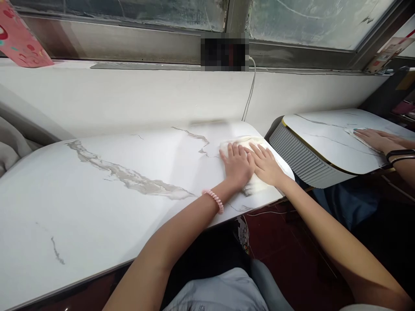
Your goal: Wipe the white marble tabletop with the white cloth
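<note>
A cream-white cloth is spread near the rounded right end of a white table with grey marble veins. My left hand lies flat on it with fingers stretched out, a pink coil band on the wrist. Beside it, my right hand also presses flat on the cloth, fingers spread, and the two hands touch or slightly overlap. Part of the cloth is hidden under both palms.
To the right, another person's hands rest on a cloth on a marbled cabinet top with ribbed sides. Behind the table are a white wall, a hanging cable and windows. Grey fabric lies at the left.
</note>
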{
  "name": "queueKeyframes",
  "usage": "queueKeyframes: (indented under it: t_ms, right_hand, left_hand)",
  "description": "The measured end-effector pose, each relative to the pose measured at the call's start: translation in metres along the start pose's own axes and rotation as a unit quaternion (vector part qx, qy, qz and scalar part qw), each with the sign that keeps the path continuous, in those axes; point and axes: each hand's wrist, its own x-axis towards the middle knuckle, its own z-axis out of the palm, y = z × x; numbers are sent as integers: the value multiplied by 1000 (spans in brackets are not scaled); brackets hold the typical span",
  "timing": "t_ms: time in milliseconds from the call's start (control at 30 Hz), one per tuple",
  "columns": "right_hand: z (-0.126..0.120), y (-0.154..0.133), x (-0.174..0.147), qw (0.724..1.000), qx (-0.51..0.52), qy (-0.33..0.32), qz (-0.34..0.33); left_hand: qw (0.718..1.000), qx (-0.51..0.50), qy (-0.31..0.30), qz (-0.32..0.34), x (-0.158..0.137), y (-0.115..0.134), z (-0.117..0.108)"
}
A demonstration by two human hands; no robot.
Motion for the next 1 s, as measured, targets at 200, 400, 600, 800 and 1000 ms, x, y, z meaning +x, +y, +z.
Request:
queueKeyframes:
  t_ms: [200, 400, 600, 800, 1000]
  right_hand:
    - [-5, 9, -12, 1000, -13, -12, 12]
    - [-5, 12, 11, 1000, -5, 4, -1]
    - [2, 34, 68, 998, 33, -2, -54]
    - [11, 61, 135, 990, 87, -13, -106]
    - [17, 84, 174, 983, 120, -7, -140]
  left_hand:
    - [1000, 14, 9, 20, -4, 12, 6]
    - [999, 31, 8, 15, 14, 3, 8]
    - [999, 34, 15, -35, 60, -6, 13]
    - [996, 22, 36, -85, 113, -15, 22]
    - [993, 20, 54, -99, 150, -16, 31]
